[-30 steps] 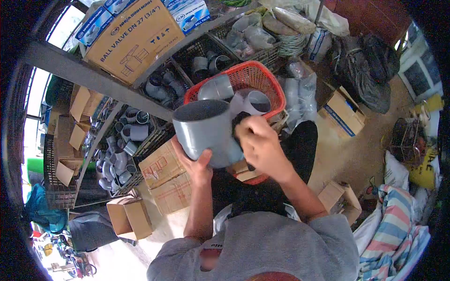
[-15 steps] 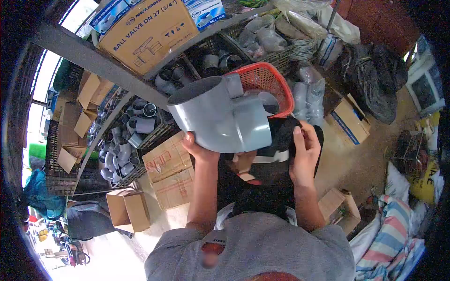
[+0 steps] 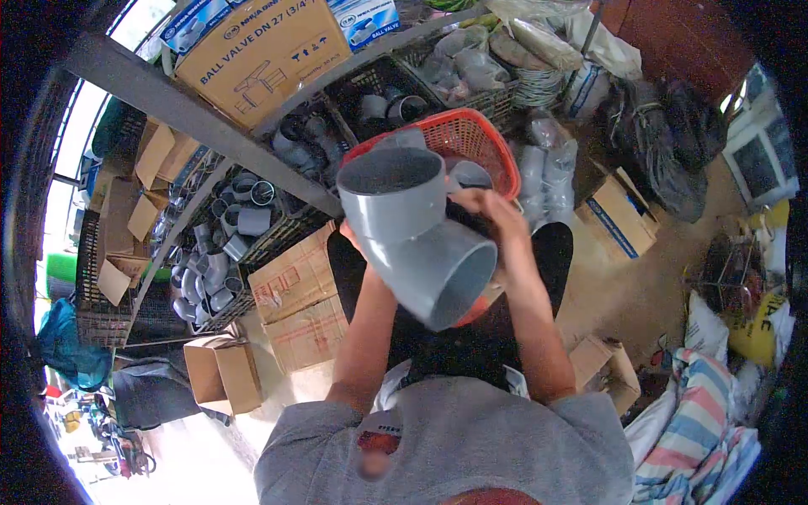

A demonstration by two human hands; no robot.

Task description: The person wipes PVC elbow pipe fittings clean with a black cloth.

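Observation:
A large grey pipe elbow [image 3: 404, 227] is held up in front of my body, one round mouth facing up and the other facing down to the right. My left hand [image 3: 349, 236] grips its left side, mostly hidden behind the pipe. Against the right side, my right hand [image 3: 492, 210] is bent over a dark cloth [image 3: 471, 217], partly blurred and partly covered by the elbow. Just beyond, a red plastic basket [image 3: 505, 160] holds grey fittings, one of them a small open-ended piece [image 3: 470, 175].
Black crates of grey fittings [image 3: 252, 220] stand at the left under a metal beam [image 3: 194, 122]. A ball valve carton [image 3: 261, 59] is above. Open cardboard boxes [image 3: 223, 374] lie on the floor at both sides. Striped sacks [image 3: 694, 412] are at the lower right.
The elbow has turned, its lower mouth now pointing more toward my body. My right hand has moved left and up to the elbow's side with the dark cloth.

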